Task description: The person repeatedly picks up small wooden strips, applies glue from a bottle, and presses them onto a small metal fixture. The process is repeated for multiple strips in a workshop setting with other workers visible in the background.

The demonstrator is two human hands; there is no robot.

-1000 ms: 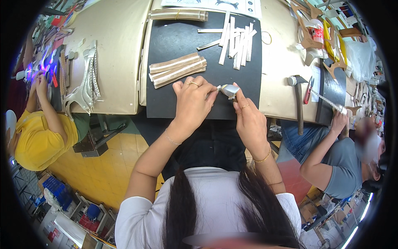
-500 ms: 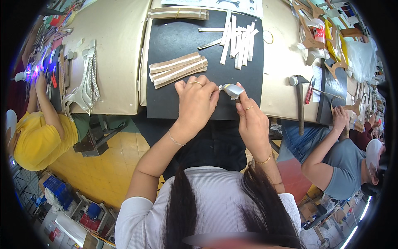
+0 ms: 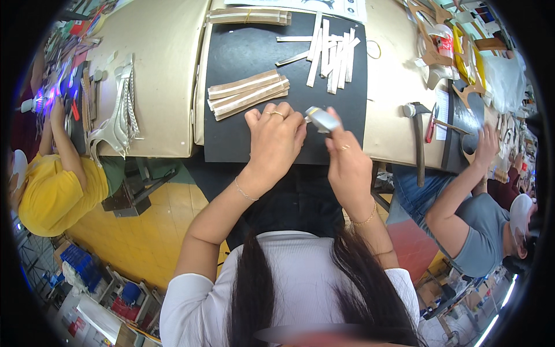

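Head view shows the left hand (image 3: pixel 276 137) pinching a small piece (image 3: pixel 308 119) over the black mat (image 3: pixel 226 141), the right hand (image 3: pixel 350 168) curled around a silver tool (image 3: pixel 325 120), apparently working it; next stroke needs steady pinch.

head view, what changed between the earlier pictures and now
The silver-headed tool, held throughout in the right hand, has shifted slightly upward in the picture and tilted. At the right, a co-worker's hand has moved up and rightward. The left hand, close beside the tool, has barely moved; the pale strips and brown strips lie as before.
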